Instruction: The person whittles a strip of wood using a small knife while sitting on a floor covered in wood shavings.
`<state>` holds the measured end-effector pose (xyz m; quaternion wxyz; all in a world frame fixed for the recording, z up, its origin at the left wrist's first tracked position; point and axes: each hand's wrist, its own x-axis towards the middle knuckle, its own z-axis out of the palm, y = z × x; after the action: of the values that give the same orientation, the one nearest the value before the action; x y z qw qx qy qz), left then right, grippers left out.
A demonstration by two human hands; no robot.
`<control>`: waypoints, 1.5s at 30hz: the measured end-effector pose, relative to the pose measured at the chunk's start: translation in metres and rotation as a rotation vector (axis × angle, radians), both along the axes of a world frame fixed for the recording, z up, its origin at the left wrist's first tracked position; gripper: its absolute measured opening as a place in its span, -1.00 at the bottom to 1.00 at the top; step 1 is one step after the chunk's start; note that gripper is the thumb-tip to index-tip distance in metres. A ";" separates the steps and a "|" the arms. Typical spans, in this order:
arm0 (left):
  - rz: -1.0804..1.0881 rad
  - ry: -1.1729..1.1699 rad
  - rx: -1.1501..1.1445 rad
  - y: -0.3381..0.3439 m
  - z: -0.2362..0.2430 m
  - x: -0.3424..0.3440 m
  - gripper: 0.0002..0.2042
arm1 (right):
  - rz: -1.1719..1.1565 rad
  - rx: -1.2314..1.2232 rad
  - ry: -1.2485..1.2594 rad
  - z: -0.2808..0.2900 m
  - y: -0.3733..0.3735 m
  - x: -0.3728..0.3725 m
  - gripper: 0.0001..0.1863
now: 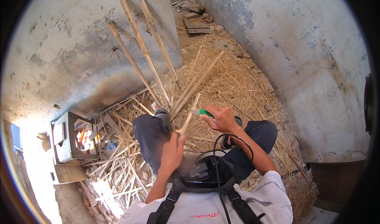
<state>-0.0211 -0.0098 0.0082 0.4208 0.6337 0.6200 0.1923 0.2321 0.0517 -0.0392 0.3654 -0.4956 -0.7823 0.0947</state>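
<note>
Holding a pale stick [187,122], the left hand [171,152] is wrapping its lower end; the right hand [224,119] is clenching a knife [204,112]. Shaving is apparently underway, not finished.

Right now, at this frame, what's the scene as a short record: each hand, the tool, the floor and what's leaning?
Left hand: grips the lower end of a pale wooden piece
Right hand: holds a green-handled knife
Blade: at the wooden piece; exact contact unclear
Floor: straw strewn around the person
Leaning: three wooden poles against the left wall
</note>
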 end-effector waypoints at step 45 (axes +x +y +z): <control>-0.066 -0.064 0.097 0.014 -0.015 0.018 -0.64 | 0.147 -0.040 0.058 -0.007 -0.010 -0.018 -0.67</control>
<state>-0.0027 0.0040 -0.0064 0.4153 0.6671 0.5748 0.2284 0.2142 0.0422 -0.0457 0.3699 -0.4409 -0.8036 0.1514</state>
